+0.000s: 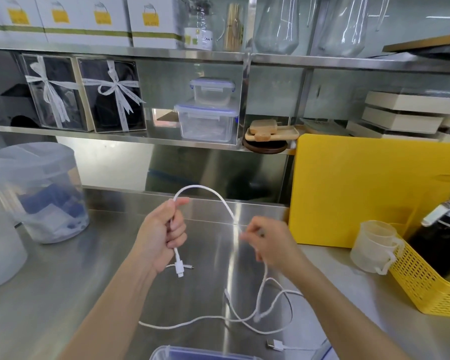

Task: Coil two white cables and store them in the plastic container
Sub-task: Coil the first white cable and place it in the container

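— While the box (205, 355) waits at the near edge, which step is in hand?

— The first coil, I think. One cable (278, 344) lies loose on the worktop (63, 294). The other cable (205, 189) is lifted: the left hand (164, 235) is closed around it near the plug, and the right hand (268, 242) pinches it further along, with an arc between them.

— And next?

— Probably the right hand must bring its part to the left hand, to close the first loop without twisting.

Both hands' grip on white cable (220, 201) w/ loop above counter (102, 281).
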The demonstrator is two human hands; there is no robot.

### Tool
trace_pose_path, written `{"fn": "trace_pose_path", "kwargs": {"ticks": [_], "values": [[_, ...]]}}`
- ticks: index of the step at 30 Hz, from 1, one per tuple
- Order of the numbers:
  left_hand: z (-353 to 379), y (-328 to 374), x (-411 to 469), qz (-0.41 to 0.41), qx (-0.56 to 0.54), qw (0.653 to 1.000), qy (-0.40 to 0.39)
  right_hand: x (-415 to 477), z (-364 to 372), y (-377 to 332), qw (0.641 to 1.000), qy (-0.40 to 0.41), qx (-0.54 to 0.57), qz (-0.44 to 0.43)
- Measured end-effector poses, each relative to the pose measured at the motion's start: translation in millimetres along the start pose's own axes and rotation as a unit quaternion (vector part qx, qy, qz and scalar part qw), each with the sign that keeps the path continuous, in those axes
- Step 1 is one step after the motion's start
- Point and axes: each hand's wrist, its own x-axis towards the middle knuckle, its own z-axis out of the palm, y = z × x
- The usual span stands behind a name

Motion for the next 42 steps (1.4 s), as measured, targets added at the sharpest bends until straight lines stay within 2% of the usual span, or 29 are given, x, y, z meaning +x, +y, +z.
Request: {"fn": "trace_pose_path", "kwargs": {"ticks": [1, 3, 7, 10, 11, 12, 14, 15, 16, 17, 19, 22, 24, 26, 28, 29, 30, 32, 33, 34, 36, 37, 38, 39, 40, 42], "values": [[-3.9, 3.6, -0.6, 0.001, -0.020, 1.000, -0.008, 0.6, -6.6, 3.3, 0.993, 0.031, 0.096, 0.054], [-9.1, 10.7, -2.8, 0.008, -0.057, 0.998, -0.027, -1.1, -16.8, 14.4, 0.964, 0.009, 0.242, 0.111], [-12.6, 18.9, 1.0, 0.023, -0.162, 0.986, -0.012, -8.0, -24.9, 35.2, 0.885, -0.141, 0.440, 0.053], [-14.8, 23.1, 5.4, 0.031, -0.229, 0.972, 0.035, -7.2, -31.3, 42.7, 0.848, -0.136, 0.511, 0.034], [-14.8, 24.2, 5.9, 0.033, -0.228, 0.972, 0.041, -6.1, -33.7, 44.2, 0.855, -0.115, 0.505, 0.032], [-14.0, 25.3, 5.3, 0.033, -0.220, 0.974, 0.036, -4.8, -36.3, 44.1, 0.883, -0.082, 0.463, 0.018], [-12.9, 24.4, 4.4, 0.016, -0.192, 0.981, 0.016, -0.1, -42.0, 42.8, 0.972, -0.012, 0.233, -0.033], [-12.6, 24.3, 4.3, 0.003, -0.177, 0.984, 0.005, 3.9, -44.1, 41.7, 0.995, 0.010, 0.080, -0.058], [-12.2, 24.9, 3.8, -0.009, -0.156, 0.988, -0.005, 8.0, -45.9, 40.5, 0.996, 0.027, -0.040, -0.077], [-12.4, 25.3, 3.2, -0.017, -0.132, 0.991, -0.023, 12.0, -48.4, 40.0, 0.990, 0.054, -0.099, -0.080], [-11.2, 25.2, -0.4, -0.023, -0.067, 0.994, -0.086, 18.4, -56.1, 38.7, 0.989, 0.121, -0.066, -0.059], [-7.8, 21.6, -9.9, -0.068, 0.041, 0.973, -0.218, 30.6, -64.1, 36.7, 0.981, 0.189, -0.026, -0.014], [-4.4, 17.5, -15.4, -0.112, 0.098, 0.960, -0.237, 37.2, -62.0, 34.6, 0.979, 0.198, -0.044, 0.011], [-0.3, 14.7, -19.0, -0.121, 0.125, 0.957, -0.231, 40.5, -58.4, 32.0, 0.980, 0.188, -0.056, 0.032], [3.9, 15.2, -20.8, -0.107, 0.075, 0.960, -0.246, 39.9, -55.5, 31.6, 0.987, 0.126, -0.086, 0.046], [4.6, 16.7, -19.9, -0.097, 0.013, 0.963, -0.253, 37.0, -53.3, 33.5, 0.993, 0.065, -0.090, 0.047], [4.8, 19.2, -18.1, -0.086, -0.067, 0.961, -0.255, 32.6, -49.6, 37.3, 0.997, -0.009, -0.061, 0.045], [0.7, 25.9, -13.1, -0.055, -0.213, 0.948, -0.229, 19.5, -40.6, 48.9, 0.984, -0.129, 0.111, 0.041], [-3.3, 29.1, -10.1, -0.038, -0.262, 0.944, -0.197, 13.5, -36.6, 55.5, 0.968, -0.132, 0.209, 0.035], [-7.7, 31.9, -8.0, -0.025, -0.297, 0.940, -0.166, 9.2, -34.0, 62.7, 0.951, -0.098, 0.291, 0.032], [-17.4, 34.2, -6.6, -0.011, -0.325, 0.940, -0.103, 5.1, -31.3, 74.9, 0.930, 0.005, 0.365, 0.038], [-21.3, 33.9, -6.3, -0.007, -0.317, 0.946, -0.076, 4.5, -30.1, 76.7, 0.942, 0.052, 0.329, 0.033], [-23.7, 32.5, -6.3, -0.006, -0.305, 0.950, -0.059, 4.5, -30.0, 76.4, 0.968, 0.089, 0.236, 0.015], [-24.4, 29.7, -6.4, -0.009, -0.290, 0.956, -0.051, 5.0, -29.5, 73.6, 0.990, 0.102, 0.096, -0.015], [-23.6, 26.0, -6.2, -0.010, -0.263, 0.964, -0.046, 5.1, -28.3, 69.7, 0.994, 0.086, -0.051, -0.052], [-19.8, 17.6, -3.6, -0.007, -0.169, 0.985, -0.041, 4.2, -24.8, 56.1, 0.963, 0.004, -0.247, -0.108]]}}
